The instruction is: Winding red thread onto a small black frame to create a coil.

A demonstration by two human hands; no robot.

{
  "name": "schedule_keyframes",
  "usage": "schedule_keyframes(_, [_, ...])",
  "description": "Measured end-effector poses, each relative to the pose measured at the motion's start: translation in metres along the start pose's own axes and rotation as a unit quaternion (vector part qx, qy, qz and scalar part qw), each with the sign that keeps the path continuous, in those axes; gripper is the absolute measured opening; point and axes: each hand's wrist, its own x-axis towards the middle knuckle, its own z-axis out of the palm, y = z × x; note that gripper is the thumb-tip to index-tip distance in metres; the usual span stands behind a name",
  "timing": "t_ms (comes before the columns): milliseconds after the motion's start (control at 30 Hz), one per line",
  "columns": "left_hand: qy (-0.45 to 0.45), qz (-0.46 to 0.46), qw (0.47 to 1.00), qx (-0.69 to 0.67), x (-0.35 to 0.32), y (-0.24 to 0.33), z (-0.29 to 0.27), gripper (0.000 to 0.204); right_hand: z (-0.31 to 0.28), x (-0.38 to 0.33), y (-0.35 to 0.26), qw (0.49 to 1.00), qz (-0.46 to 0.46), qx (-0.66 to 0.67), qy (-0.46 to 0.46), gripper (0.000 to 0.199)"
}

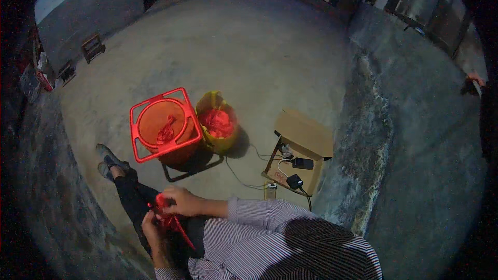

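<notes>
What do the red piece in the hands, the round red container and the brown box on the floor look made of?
The red piece, held between left hand and right hand, looks like soft ribbon or cord: it bends and trails. The round red container in its square red frame looks like matt plastic, though the dim light leaves that open. The brown box is cardboard, dull with folded flaps.

Both hands (166, 212) hold red cord (168, 220) near a red stool (165, 124).
</notes>
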Motion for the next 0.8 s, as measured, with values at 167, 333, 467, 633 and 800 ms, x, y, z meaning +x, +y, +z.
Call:
schedule_keyframes(167, [0.062, -0.034, 0.997, 0.021, -0.012, -0.014, 0.026, 0.018, -0.024, -0.005, 0.021, 0.865, 0.189, 0.438, 0.156, 0.026])
schedule_keyframes(333, [0.081, -0.09, 0.992, -0.049, -0.015, -0.011, 0.053, 0.031, -0.056, -0.033, 0.013, 0.62, 0.221, 0.72, 0.221, 0.03])
schedule_keyframes(467, [0.104, -0.098, 0.988, -0.054, -0.011, -0.014, 0.038, 0.04, -0.079, -0.087, 0.03, 0.614, 0.148, 0.774, 0.037, 0.037])
schedule_keyframes(633, [0.104, -0.082, 0.99, -0.056, -0.019, -0.016, 0.046, 0.042, -0.059, -0.153, 0.017, 0.759, 0.394, 0.511, 0.091, 0.035])
schedule_keyframes(800, [0.101, -0.08, 0.991, -0.025, -0.027, -0.019, 0.036, 0.038, -0.109, -0.229, 0.149, 0.618, 0.116, 0.751, 0.201, 0.036])
